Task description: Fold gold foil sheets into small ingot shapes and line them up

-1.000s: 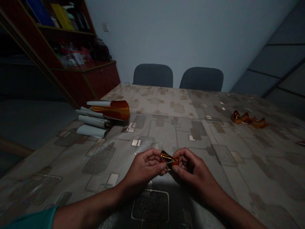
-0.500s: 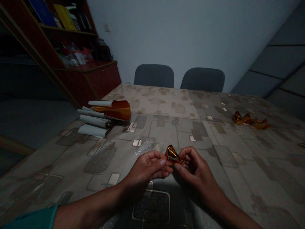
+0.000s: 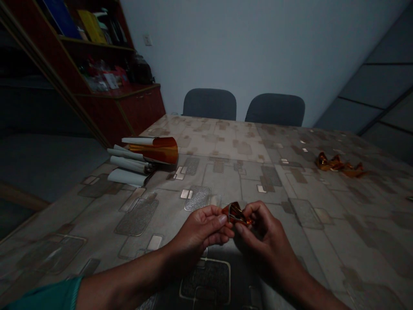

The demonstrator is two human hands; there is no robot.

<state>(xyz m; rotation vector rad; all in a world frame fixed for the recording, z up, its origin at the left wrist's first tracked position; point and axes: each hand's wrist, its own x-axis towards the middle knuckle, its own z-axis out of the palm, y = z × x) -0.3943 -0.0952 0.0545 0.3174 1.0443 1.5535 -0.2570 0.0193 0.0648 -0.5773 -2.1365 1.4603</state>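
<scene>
At the near edge of a long tabletop (image 3: pixel 226 146) covered in beige-grey patterned vinyl, a person's two bare forearms reach in, the left one ending in a teal sleeve (image 3: pixel 45 299). Between the hands, just above the tabletop, is a small folded piece of amber-gold metallic foil (image 3: pixel 235 213), creased into a rough point, with pale edges showing along its folds. The left hand (image 3: pixel 200 228) is half closed, its fingers curled and its thumb and fingertips pinching the foil's left side. The right hand (image 3: pixel 263 232) is also half closed, its fingertips gripping the foil's right end, so the two hands nearly touch around it. Well ahead and to the left, several white-backed rolled sheets (image 3: pixel 127 165) lie in a loose pile, with a roll of amber-gold foil (image 3: pixel 159 150) on top. Far to the right, a scattered row of crumpled amber-gold foil pieces (image 3: pixel 337 164) rests on the tabletop. Beyond the far edge stand two dark grey chairs (image 3: pixel 209 103) against a pale wall, and a dark red wooden shelf unit (image 3: pixel 138 105) holds books and assorted clutter.
</scene>
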